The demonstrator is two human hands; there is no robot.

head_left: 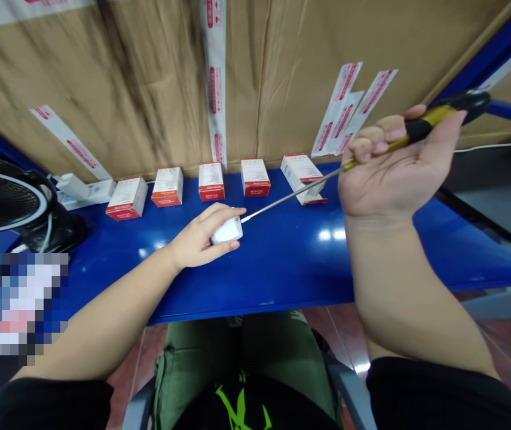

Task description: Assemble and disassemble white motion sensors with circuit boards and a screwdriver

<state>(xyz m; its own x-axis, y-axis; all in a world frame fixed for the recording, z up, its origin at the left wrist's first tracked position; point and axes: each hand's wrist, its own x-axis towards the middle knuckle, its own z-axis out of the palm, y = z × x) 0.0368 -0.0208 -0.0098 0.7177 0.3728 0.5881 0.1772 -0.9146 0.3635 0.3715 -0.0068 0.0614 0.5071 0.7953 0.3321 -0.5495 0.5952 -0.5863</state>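
My left hand (201,235) grips a small white plastic device (227,232) just above the blue table, thumb on the near side and fingers over the far side. A small dark hole shows on the device's right end. Raised at the right, palm up, my right hand (394,161) is wrapped round the yellow and black handle of a long screwdriver (297,192). Its metal shaft slants down to the left, and the tip meets or nearly meets the device's right end; exact contact is too small to tell.
Several small red and white boxes (211,180) line the back of the blue table (277,269); the rightmost box (302,178) has its near flap open. A black fan (8,203) and a white power strip (89,193) are at the left. Taped cardboard (282,77) rises behind.
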